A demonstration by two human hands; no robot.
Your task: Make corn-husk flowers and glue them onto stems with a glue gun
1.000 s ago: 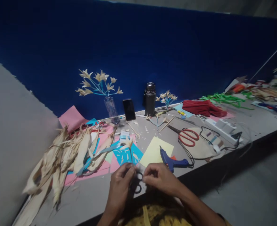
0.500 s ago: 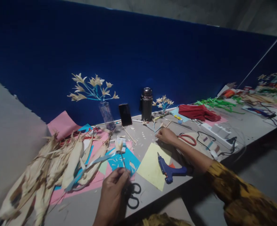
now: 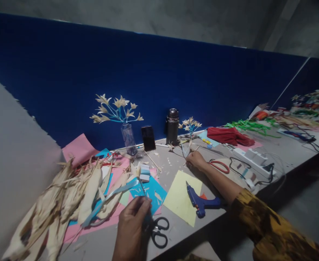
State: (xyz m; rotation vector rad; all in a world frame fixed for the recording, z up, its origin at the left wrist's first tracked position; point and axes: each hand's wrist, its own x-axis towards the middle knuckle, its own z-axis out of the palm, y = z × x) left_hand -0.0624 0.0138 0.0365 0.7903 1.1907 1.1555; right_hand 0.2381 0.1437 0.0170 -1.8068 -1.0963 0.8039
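My left hand [image 3: 133, 221] is closed in a pinch on the thin stem of a corn husk flower [image 3: 134, 169], which points up and away over the blue paper [image 3: 156, 195]. Black-handled scissors [image 3: 159, 232] lie just right of that hand, their blades partly hidden. Farther off, my right hand [image 3: 196, 160] pinches the light blue stem of a flower sprig [image 3: 185, 148] at the back of the table. A blue glue gun [image 3: 201, 201] rests on its side by the yellow paper [image 3: 182, 197], between the two hands.
Dried corn husks [image 3: 58, 203] are heaped at left on pink paper. Along the back stand a glass vase [image 3: 129, 139] of husk flowers, a phone [image 3: 148, 138] and a thermos [image 3: 172, 128]. A power strip [image 3: 253, 159] with cords and a red cloth [image 3: 230, 136] lie at right.
The camera view has shifted, so most things appear lower and farther right. The sprig at my right hand is turned more upright; the left hand's flower tilts farther left. Both hands keep their pinch.
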